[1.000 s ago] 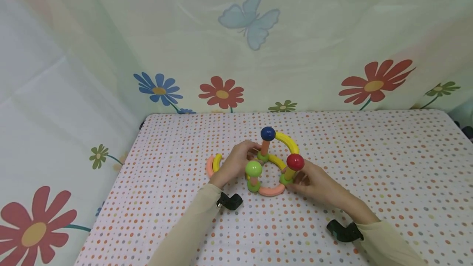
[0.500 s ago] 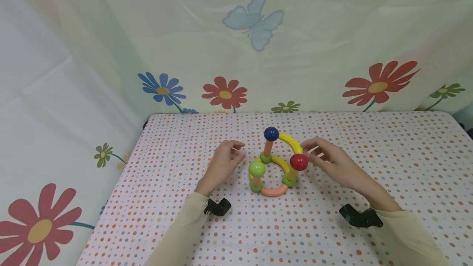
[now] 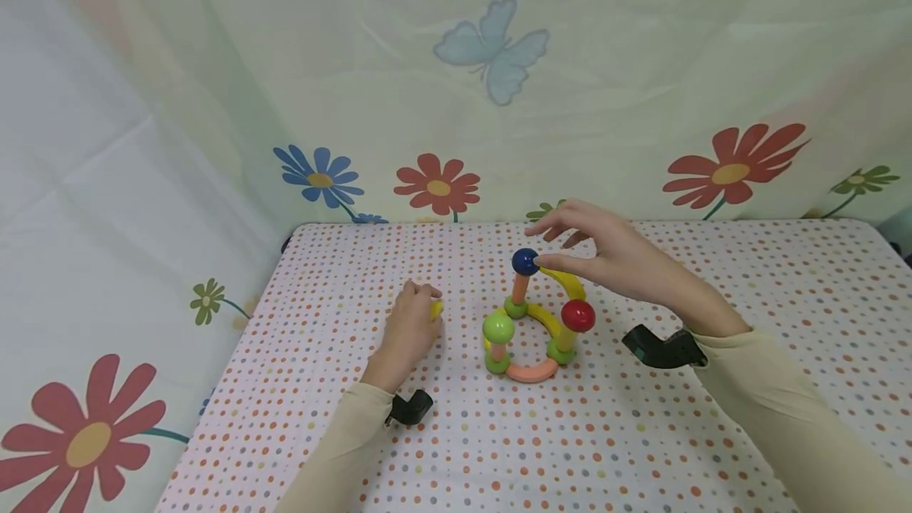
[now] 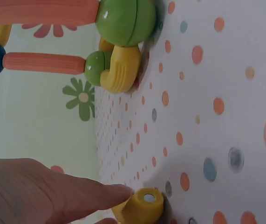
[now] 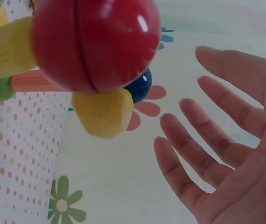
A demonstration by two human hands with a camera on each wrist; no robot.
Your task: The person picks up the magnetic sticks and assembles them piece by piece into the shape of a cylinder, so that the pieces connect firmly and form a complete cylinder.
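A magnetic ball-and-stick structure stands on the table, with a salmon curved stick in its ring of green balls. Its uprights carry a light-green ball, a red ball and a blue ball; a raised yellow arc joins the last two. Left of it, my left hand pinches a loose yellow curved stick, mostly covered by the fingers in the head view. Its thumb lies against the stick's end. With fingers spread, my right hand hovers beside the blue ball, apart from it in the right wrist view.
A polka-dot cloth covers the table. Behind it hangs a curtain printed with flowers and a butterfly. Black wrist cameras sit on both forearms.
Both hands have left the structure's base. The left has moved left onto the loose yellow stick; the right has risen past the red ball toward the blue one. The structure stays put.
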